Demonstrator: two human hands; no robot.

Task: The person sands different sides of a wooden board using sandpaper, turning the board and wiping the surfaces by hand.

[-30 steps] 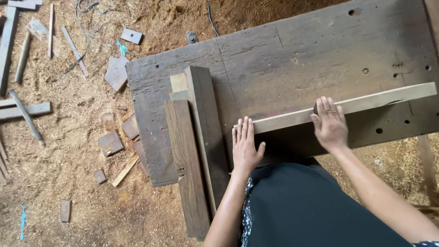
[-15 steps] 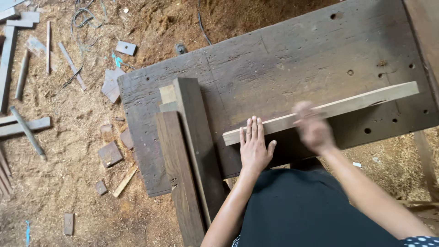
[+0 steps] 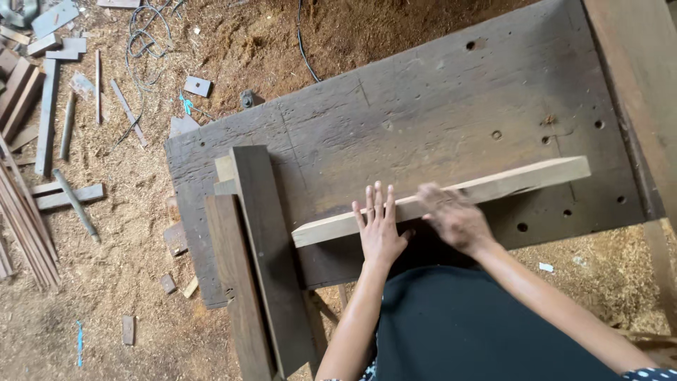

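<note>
Pale tan slat point(image 3: 493, 187), dark grey-brown workbench point(image 3: 423, 120), dark brown planks point(image 3: 264, 254), black garment point(image 3: 465, 324), golden sawdust point(image 3: 120, 282)

Pale wooden offcuts point(image 3: 49, 106) and a dark looping cable point(image 3: 144, 32) lie on the sawdust-covered floor point(image 3: 106, 282) at the frame's left.

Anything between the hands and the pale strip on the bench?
Nothing visible. The left hand lies flat on the pale strip, fingers spread across it. The right hand is blurred but sits on the strip too. The dark planks lie off the strip's left end, apparently just apart.
</note>
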